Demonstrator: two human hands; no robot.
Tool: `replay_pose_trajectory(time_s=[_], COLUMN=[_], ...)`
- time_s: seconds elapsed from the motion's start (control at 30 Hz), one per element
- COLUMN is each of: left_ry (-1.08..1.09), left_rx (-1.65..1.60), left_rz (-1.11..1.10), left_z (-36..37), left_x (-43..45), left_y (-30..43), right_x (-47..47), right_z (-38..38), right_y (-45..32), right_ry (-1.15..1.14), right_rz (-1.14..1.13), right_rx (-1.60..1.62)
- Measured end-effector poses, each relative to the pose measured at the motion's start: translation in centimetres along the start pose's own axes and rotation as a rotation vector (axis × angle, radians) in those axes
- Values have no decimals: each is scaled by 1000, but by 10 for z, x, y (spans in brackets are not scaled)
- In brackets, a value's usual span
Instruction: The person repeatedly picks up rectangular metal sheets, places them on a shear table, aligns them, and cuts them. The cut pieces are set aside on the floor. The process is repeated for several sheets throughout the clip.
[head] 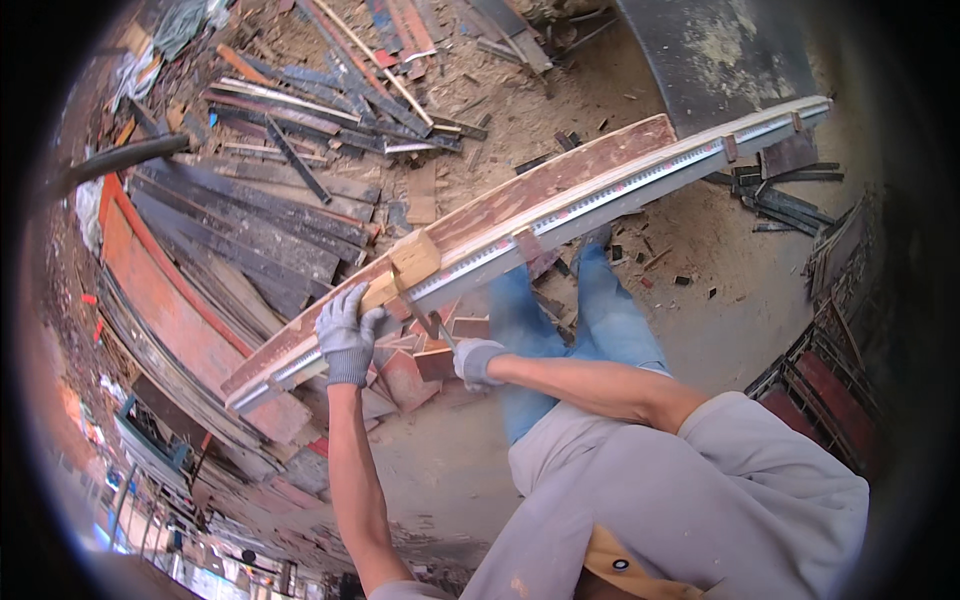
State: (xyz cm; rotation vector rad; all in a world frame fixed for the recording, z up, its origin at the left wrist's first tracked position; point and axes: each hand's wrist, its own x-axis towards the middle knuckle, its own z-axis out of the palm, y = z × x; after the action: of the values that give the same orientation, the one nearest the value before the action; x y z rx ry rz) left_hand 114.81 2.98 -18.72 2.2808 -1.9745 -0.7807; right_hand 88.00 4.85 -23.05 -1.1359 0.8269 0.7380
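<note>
A long wooden board (555,176) lies slantwise before me, beside a metal rail (600,201) with a graduated measuring strip (480,251) along it. My left hand (346,334), in a grey knitted glove, grips the end of a light wooden block (380,292) on the board. Another wooden block (415,256) sits against it, farther up the board. A thin curved metal piece (401,289) crosses near the blocks. My right hand (478,363), gloved too, is closed around a metal-shafted tool (444,332); its head is unclear, close to the rail's near side.
Scrap wood strips (300,112) and dark planks (247,210) lie beyond the board. Reddish wood offcuts (405,379) are heaped below the rail. A dark sheet (720,60) stands at the upper right, small dark wood pieces (787,202) near it. A metal rack (825,397) stands at right.
</note>
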Motion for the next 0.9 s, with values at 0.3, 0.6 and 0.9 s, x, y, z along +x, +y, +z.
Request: replay_pose_trajectory(time_s=[0.3,0.6,0.9], left_ry=[-42,9,51], left_rx=[-40,-134,-162], left_rz=[-4,104,143], left_z=[1,-5,4], left_x=[1,4,4], left_y=[-3,3,-2], right_x=[13,25,20], right_z=[-32,-12,-27], right_y=[47,38,24], right_ry=[-446,366,475], right_rz=[-292,-500,-150], right_rx=[746,542,85])
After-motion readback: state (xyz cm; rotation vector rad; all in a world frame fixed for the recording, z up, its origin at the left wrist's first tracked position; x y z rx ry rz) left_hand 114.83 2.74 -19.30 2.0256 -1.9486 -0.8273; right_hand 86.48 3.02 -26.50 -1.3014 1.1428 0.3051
